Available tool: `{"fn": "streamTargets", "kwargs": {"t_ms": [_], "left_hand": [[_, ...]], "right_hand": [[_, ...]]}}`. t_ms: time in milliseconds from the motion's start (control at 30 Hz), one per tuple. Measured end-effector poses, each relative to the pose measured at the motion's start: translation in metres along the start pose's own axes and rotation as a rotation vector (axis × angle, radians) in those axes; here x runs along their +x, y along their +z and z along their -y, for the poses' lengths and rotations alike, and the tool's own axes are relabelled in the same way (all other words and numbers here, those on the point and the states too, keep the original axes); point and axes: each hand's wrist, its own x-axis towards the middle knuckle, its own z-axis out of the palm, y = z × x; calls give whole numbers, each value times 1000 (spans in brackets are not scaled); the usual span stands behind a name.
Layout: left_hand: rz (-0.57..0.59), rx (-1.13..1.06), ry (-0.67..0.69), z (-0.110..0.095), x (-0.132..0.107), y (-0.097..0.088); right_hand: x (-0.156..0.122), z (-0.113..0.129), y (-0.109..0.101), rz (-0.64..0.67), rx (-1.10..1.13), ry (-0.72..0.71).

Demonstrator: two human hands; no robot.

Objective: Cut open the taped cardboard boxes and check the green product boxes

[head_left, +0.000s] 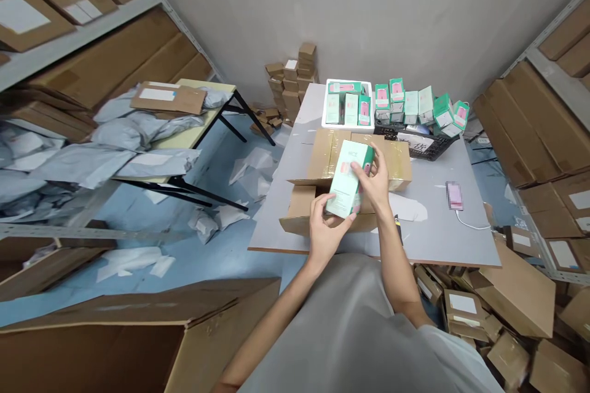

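A pale green product box (343, 181) with a darker green side is held tilted in both hands. My left hand (325, 224) grips its lower end, thumb along the bottom edge. My right hand (375, 178) is closed on its upper right side, with the thumb on the front face. Directly beneath is an open cardboard carton (302, 202) with its flaps spread; the hands and the held box hide most of its inside. Similar green boxes stand behind it in a white bin (326, 120) and in a black crate (431, 150).
On the grey table (276, 215) a phone (454, 195) lies at the right with a white cable. Near my right forearm are a white paper piece (408, 207) and a black-and-yellow tool (398, 230). A large open carton (221, 331) stands front left; cartons (465, 310) crowd the right floor.
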Motion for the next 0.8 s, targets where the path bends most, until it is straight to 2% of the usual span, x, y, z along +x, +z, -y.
{"fn": "streamTargets", "kwargs": {"t_ms": [67, 200, 300, 467, 667, 733, 800], "left_hand": [[50, -93, -65, -1, -3, -3], [192, -295, -377, 1, -2, -12], [232, -357, -450, 4, 0, -14], [196, -329, -409, 8, -3, -8], [-47, -95, -71, 13, -8, 3], [-31, -106, -37, 15, -11, 3], [41, -171, -98, 15, -13, 0]], "right_hand": [[-1, -3, 2, -61, 63, 4], [-3, -16, 0, -116, 233, 32], [-6, -21, -4, -98, 247, 35], [-9, -12, -11, 10, 243, 75], [-16, 3, -3, 27, 192, 15], [-18, 3, 0, -13, 203, -5], [-19, 2, 1, -40, 226, -3]]}}
